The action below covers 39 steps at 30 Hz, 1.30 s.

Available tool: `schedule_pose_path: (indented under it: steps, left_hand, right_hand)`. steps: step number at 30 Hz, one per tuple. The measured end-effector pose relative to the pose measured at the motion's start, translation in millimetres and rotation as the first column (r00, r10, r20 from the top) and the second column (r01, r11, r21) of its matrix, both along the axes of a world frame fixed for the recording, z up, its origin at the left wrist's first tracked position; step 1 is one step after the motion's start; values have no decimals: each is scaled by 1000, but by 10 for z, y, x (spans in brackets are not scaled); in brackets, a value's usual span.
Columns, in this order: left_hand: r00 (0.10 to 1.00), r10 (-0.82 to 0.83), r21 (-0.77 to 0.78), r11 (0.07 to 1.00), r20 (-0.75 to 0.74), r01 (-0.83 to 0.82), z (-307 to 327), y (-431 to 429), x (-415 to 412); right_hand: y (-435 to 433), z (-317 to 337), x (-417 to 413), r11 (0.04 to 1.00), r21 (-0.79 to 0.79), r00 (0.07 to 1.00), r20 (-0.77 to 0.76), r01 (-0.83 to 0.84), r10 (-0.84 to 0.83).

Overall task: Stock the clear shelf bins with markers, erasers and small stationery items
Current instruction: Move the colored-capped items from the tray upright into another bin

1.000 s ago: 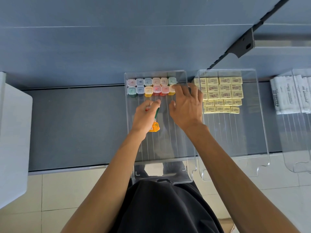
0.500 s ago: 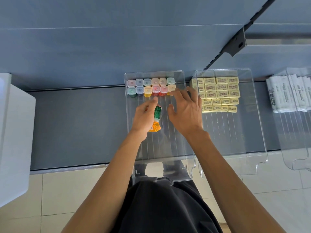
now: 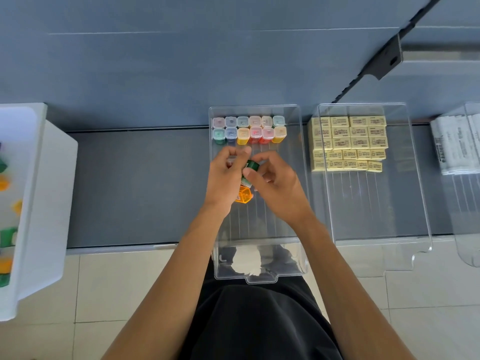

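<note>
A clear bin (image 3: 293, 250) stands on the grey shelf in front of me. Two rows of coloured markers (image 3: 249, 131) stand upright at its back. Over the bin's middle, my left hand (image 3: 226, 178) grips a bunch of markers; an orange marker (image 3: 244, 194) sticks out below it. My right hand (image 3: 275, 183) pinches a green marker (image 3: 252, 165) between thumb and fingers, right against the left hand's bunch.
A second clear bin (image 3: 415, 245) to the right holds rows of yellow erasers (image 3: 348, 141). A third bin (image 3: 467, 253) at the far right holds white packets (image 3: 452, 146). A white box (image 3: 44, 203) with more coloured markers sits at the left. A black bracket (image 3: 389, 58) hangs above right.
My right hand came back from the standing rows at the bin's back and took hold of the green marker held by my left hand. The left hand stayed in place.
</note>
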<state>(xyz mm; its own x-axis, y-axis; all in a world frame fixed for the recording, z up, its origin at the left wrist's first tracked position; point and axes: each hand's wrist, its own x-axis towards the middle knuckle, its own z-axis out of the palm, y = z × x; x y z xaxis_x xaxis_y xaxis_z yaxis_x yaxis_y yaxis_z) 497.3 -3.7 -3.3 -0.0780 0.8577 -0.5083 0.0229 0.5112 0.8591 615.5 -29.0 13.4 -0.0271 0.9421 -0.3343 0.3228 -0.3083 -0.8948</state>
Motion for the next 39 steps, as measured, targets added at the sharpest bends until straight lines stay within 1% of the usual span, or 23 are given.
schedule_pose_path:
  steps: [2, 4, 8, 10, 11, 12, 13, 14, 15, 16, 17, 19, 22, 25, 28, 30, 32, 34, 35, 37, 38, 39]
  left_hand:
    - [998, 39, -7, 999, 56, -38, 34, -25, -17]
    - [993, 93, 7, 996, 79, -94, 59, -33, -35]
    - [982, 130, 22, 991, 133, -134, 106, -21, -127]
    - [966, 202, -30, 979, 163, -200, 136, 11, -192]
    - [946, 263, -81, 964, 190, -252, 152, 34, -225]
    - [906, 346, -160, 936, 243, -314, 166, 60, -260]
    - [828, 453, -267, 886, 331, -378, 185, 81, -298]
    - [714, 559, -374, 825, 421, -424, 205, 104, -340]
    - [601, 637, -448, 769, 483, -456, 211, 121, -382]
    - [535, 680, -482, 733, 502, -480, 201, 134, -418]
    - [517, 698, -493, 716, 496, -494, 181, 138, -450]
    - [537, 689, -492, 724, 486, -484, 168, 131, -496]
    - [550, 639, -476, 769, 538, -428, 183, 121, -534]
    - [580, 546, -430, 837, 605, -339, 259, 133, -565]
    - [615, 492, -403, 868, 615, -291, 300, 148, -604]
    - [642, 476, -407, 874, 601, -266, 288, 149, -626]
    - [657, 469, -418, 874, 589, -249, 269, 146, -653]
    - [667, 473, -422, 871, 576, -254, 235, 142, -687]
    - [669, 474, -418, 871, 573, -259, 216, 141, -703]
    - [654, 489, -417, 865, 577, -278, 180, 142, -736]
    - [628, 508, -428, 856, 590, -291, 160, 148, -752]
    - [582, 537, -448, 840, 611, -304, 137, 160, -771]
  right_hand:
    - [10, 32, -25, 997, -36, 992, -105, 73, -76]
    - [20, 49, -42, 989, -50, 967, -207, 141, -148]
    - [52, 47, -69, 984, -27, 929, -326, 174, -173]
    - [75, 42, -125, 981, -37, 898, -397, 192, -190]
    - [88, 36, -157, 976, -54, 876, -434, 210, -212]
    - [102, 25, -187, 970, -82, 848, -473, 229, -240]
    - [113, 21, -216, 963, -118, 816, -511, 244, -270]
    - [124, 16, -247, 953, -162, 784, -542, 256, -303]
    - [134, 9, -273, 943, -207, 759, -559, 262, -334]
    - [142, 0, -291, 936, -239, 746, -566, 259, -351]
    - [143, -12, -312, 935, -254, 750, -560, 248, -351]
    - [135, -31, -372, 936, -270, 784, -519, 228, -341]
    - [136, -62, -458, 934, -280, 820, -464, 224, -336]
    - [170, -68, -513, 942, -239, 831, -452, 237, -324]
    - [222, -97, -559, 936, -197, 853, -387, 293, -349]
    - [249, -122, -583, 916, -194, 864, -309, 350, -396]
    - [263, -170, -591, 906, -185, 892, -183, 382, -414]
    - [268, -232, -595, 921, -151, 927, -52, 359, -370]
    - [271, -258, -601, 931, -135, 939, -10, 339, -343]
    - [275, -310, -618, 943, -117, 950, 40, 313, -311]
    - [283, -329, -627, 942, -116, 949, 44, 314, -311]
    - [296, -336, -636, 937, -123, 945, 28, 326, -325]
